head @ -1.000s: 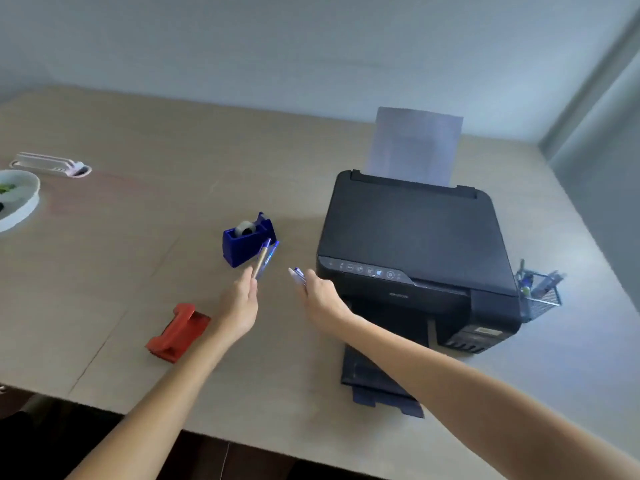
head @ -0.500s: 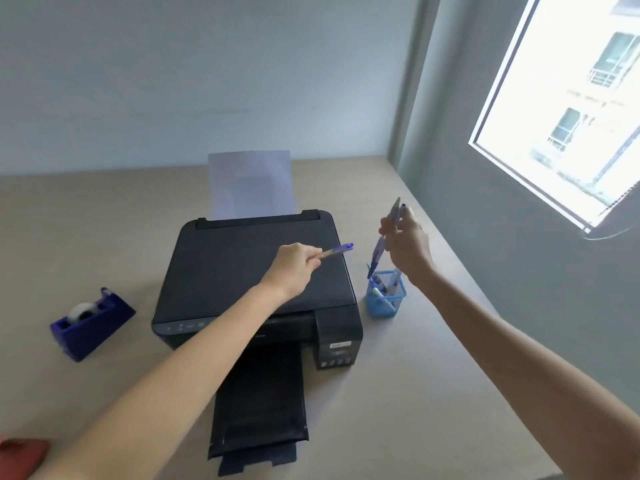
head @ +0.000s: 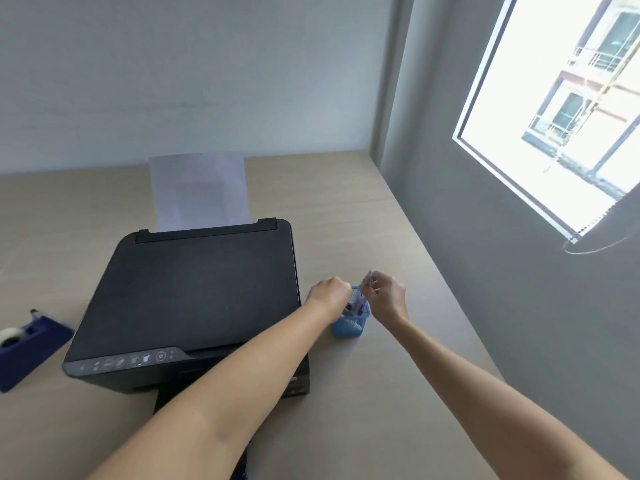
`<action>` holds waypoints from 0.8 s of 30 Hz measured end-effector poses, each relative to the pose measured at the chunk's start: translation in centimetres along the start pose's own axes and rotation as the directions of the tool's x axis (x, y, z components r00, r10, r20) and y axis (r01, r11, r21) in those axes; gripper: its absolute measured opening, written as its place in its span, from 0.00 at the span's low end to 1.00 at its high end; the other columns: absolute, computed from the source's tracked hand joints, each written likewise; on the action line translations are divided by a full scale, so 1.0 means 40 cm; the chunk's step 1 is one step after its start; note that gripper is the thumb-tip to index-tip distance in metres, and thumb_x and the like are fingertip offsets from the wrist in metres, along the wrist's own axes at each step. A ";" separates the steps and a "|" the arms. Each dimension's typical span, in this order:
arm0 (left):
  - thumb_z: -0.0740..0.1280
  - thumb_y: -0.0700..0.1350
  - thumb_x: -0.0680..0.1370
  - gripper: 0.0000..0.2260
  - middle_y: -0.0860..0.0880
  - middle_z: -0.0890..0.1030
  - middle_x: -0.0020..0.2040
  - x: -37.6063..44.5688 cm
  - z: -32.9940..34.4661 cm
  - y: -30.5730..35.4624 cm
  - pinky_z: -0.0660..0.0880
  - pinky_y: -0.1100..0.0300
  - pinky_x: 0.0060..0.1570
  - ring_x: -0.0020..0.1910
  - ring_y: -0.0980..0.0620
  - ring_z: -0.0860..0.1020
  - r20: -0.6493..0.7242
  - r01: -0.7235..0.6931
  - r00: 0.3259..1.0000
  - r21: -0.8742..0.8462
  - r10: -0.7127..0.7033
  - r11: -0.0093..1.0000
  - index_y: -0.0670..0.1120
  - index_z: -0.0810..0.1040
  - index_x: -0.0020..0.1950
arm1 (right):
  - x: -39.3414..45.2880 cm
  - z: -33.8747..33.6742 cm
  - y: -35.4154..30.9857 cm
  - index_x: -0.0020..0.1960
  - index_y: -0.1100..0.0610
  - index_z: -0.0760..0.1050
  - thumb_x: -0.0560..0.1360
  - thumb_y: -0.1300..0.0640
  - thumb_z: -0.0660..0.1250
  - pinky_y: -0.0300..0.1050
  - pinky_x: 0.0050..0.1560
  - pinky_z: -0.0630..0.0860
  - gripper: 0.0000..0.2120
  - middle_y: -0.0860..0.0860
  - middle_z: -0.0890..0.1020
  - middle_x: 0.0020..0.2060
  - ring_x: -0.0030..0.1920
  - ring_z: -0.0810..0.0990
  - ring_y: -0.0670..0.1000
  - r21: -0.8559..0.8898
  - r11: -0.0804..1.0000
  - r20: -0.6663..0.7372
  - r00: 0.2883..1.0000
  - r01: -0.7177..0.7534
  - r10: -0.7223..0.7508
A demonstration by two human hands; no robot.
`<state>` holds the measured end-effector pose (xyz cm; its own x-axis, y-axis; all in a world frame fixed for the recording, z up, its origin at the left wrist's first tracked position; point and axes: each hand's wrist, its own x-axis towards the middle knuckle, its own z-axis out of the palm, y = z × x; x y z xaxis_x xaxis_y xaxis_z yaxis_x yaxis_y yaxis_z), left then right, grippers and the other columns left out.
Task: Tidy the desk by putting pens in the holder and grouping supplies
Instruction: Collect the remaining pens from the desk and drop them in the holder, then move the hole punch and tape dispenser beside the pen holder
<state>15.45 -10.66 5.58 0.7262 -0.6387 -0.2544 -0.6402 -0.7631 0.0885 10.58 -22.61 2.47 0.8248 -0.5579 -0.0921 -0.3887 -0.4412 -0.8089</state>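
Note:
A small blue mesh pen holder (head: 349,327) stands on the desk just right of the black printer (head: 194,292). Both my hands hover over its mouth. My left hand (head: 329,295) is curled at the holder's left rim, fingers pointing down into it; whatever it holds is hidden. My right hand (head: 388,299) pinches the top of a blue pen (head: 367,285) that stands in the holder. Other purple-blue pens (head: 355,308) lean inside. A dark blue tape dispenser (head: 27,344) with a white roll sits at the left edge.
White paper (head: 201,192) stands in the printer's rear feed. The grey wall (head: 502,289) runs along the desk's right edge close to the holder, with a bright window (head: 561,109) above. Bare desk (head: 374,393) lies in front of the holder.
Both hands dropped from above the printer and holder down onto the holder's mouth. The right hand's pen now stands in the holder. The left hand's pen is no longer visible.

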 end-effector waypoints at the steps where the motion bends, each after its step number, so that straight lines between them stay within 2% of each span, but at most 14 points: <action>1: 0.65 0.30 0.75 0.13 0.39 0.76 0.59 0.007 0.007 0.004 0.77 0.49 0.55 0.59 0.39 0.78 -0.003 -0.011 1.000 0.034 0.011 0.999 0.37 0.76 0.59 | 0.008 0.009 0.009 0.39 0.62 0.78 0.72 0.61 0.66 0.48 0.42 0.76 0.06 0.60 0.84 0.37 0.42 0.82 0.61 -0.023 1.000 0.017 1.000 -0.002 0.002; 5: 0.68 0.33 0.75 0.12 0.42 0.73 0.57 0.017 0.016 -0.001 0.77 0.48 0.50 0.57 0.41 0.77 -0.045 -0.033 0.998 0.099 0.038 0.994 0.40 0.78 0.58 | 0.020 0.019 0.021 0.41 0.61 0.80 0.72 0.62 0.68 0.48 0.45 0.77 0.04 0.58 0.84 0.39 0.43 0.83 0.59 -0.069 0.998 0.046 0.999 0.013 -0.010; 8: 0.68 0.33 0.75 0.13 0.43 0.73 0.55 0.006 0.009 -0.020 0.77 0.48 0.47 0.54 0.41 0.79 -0.070 -0.029 0.997 0.066 0.034 0.997 0.43 0.79 0.58 | 0.026 0.012 0.002 0.48 0.61 0.79 0.74 0.58 0.68 0.48 0.50 0.77 0.07 0.58 0.84 0.44 0.46 0.82 0.57 -0.073 0.996 0.029 0.999 0.047 -0.045; 11: 0.69 0.37 0.76 0.12 0.43 0.74 0.55 -0.030 -0.019 -0.046 0.77 0.48 0.48 0.53 0.41 0.80 -0.110 -0.022 0.994 -0.042 0.017 0.999 0.45 0.79 0.59 | 0.031 0.007 -0.036 0.52 0.61 0.78 0.76 0.58 0.65 0.45 0.50 0.72 0.09 0.59 0.83 0.47 0.49 0.81 0.59 -0.115 0.987 -0.007 0.993 0.113 -0.114; 15: 0.70 0.44 0.76 0.18 0.43 0.75 0.60 -0.115 -0.098 -0.126 0.77 0.49 0.54 0.57 0.42 0.78 -0.211 -0.005 0.976 -0.239 -0.047 0.971 0.47 0.76 0.66 | 0.038 0.020 -0.146 0.51 0.60 0.78 0.76 0.60 0.63 0.42 0.48 0.68 0.07 0.60 0.83 0.49 0.49 0.80 0.59 -0.121 0.968 -0.042 0.973 0.220 -0.226; 19: 0.69 0.45 0.77 0.16 0.46 0.77 0.59 -0.251 -0.168 -0.297 0.78 0.50 0.53 0.55 0.45 0.79 -0.405 0.009 0.896 -0.389 -0.180 0.921 0.46 0.77 0.64 | 0.018 0.102 -0.333 0.51 0.59 0.79 0.75 0.60 0.63 0.49 0.53 0.73 0.07 0.59 0.83 0.49 0.50 0.81 0.59 -0.084 0.937 -0.015 0.940 0.338 -0.340; 21: 0.69 0.45 0.77 0.14 0.47 0.78 0.57 -0.330 -0.186 -0.401 0.79 0.51 0.50 0.51 0.47 0.80 -0.490 0.035 0.831 -0.425 -0.262 0.905 0.46 0.78 0.63 | -0.001 0.164 -0.430 0.49 0.58 0.79 0.74 0.60 0.63 0.53 0.55 0.74 0.07 0.58 0.84 0.48 0.50 0.81 0.60 -0.040 0.926 0.004 0.926 0.376 -0.377; 24: 0.69 0.44 0.76 0.13 0.48 0.80 0.54 -0.482 -0.175 -0.571 0.80 0.53 0.48 0.48 0.48 0.81 -0.569 0.116 0.721 -0.463 -0.395 0.879 0.46 0.79 0.60 | -0.060 0.293 -0.571 0.48 0.55 0.78 0.74 0.58 0.62 0.53 0.56 0.74 0.07 0.56 0.84 0.48 0.51 0.80 0.60 -0.006 0.893 0.082 0.891 0.449 -0.447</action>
<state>17.82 18.39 15.20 0.9194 -0.2153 0.3293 -0.3620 -0.7906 0.4938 22.28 -2.94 14.34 0.9422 -0.2416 0.2321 0.0210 -0.6488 -0.7606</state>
